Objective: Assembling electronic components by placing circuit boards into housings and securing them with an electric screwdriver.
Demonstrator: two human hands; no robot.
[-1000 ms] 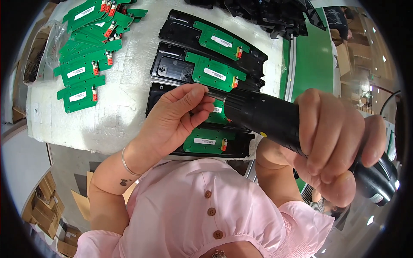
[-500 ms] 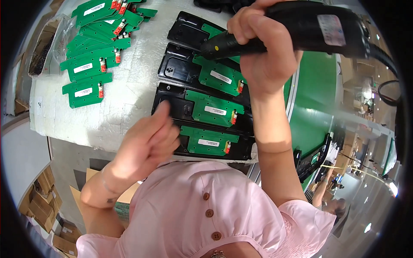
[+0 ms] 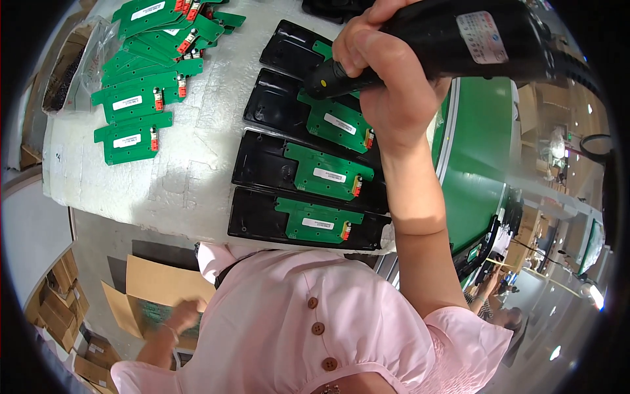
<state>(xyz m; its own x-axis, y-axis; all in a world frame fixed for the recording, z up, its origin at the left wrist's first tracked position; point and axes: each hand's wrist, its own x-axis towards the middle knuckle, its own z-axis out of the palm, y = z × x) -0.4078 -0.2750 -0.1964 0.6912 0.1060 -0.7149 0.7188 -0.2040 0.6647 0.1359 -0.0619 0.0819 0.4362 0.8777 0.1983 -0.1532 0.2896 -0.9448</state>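
Black power screwdriver [image 3: 433,43]: you have it above the far part of the white desk [image 3: 190,161], its nose at the upper left edge of the green circuit board [image 3: 338,125] in the second black panel [image 3: 270,102] from the top. Your right grip [image 3: 397,82] is closed firmly around its front part, clamped on nothing else. Your left grip [image 3: 186,316] is down beside your body at the open carton [image 3: 161,279] with green boards in it; it is blurred, so you cannot tell whether its fingers are apart or together. The bit is hidden beneath the nose, so its contact is unclear. If the tool leans off the upright there, the bit could slip and score the board. With your left grip well away from that panel, twist from the tool could turn the panel on the desk. Your right forearm [image 3: 418,197] passes over the right ends of the panels, and a low elbow could nudge them out of line. A pull from the cord [image 3: 581,69] could also tip the tool. Its nose points to your left and slightly toward you; the long axis runs mostly sideways, from the cord end at upper right down to the nose, on a shallow slant.
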